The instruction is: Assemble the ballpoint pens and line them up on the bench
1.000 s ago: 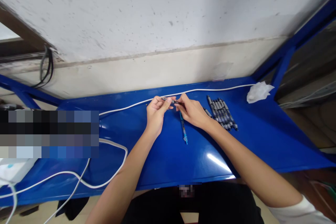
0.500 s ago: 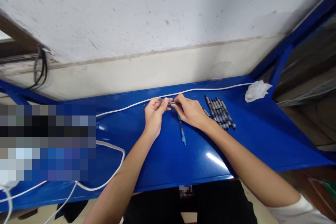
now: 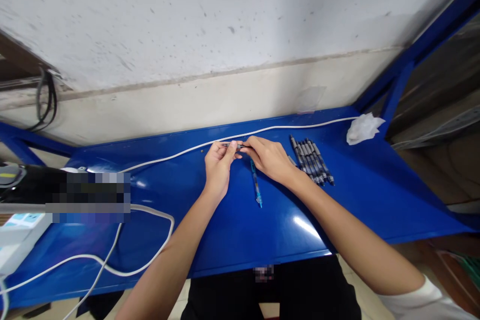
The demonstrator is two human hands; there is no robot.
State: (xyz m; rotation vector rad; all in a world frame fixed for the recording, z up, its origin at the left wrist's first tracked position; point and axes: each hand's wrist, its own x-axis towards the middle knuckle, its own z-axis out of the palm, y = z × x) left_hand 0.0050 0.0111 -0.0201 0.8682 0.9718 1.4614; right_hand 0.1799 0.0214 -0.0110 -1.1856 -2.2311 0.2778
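Just beyond the slim translucent-blue pen [image 3: 257, 187], the left hand [image 3: 218, 172] pinches a slender grey-and-black pen [image 3: 238, 146], the right hand [image 3: 270, 159] its thin dark end; both grips are best kept light and aligned.

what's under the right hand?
Around the right hand, the table shows. The blue pen runs up to the hand's edge; the wrist partly hides a grey pen. Directly beneath the palm: covered, can't tell.
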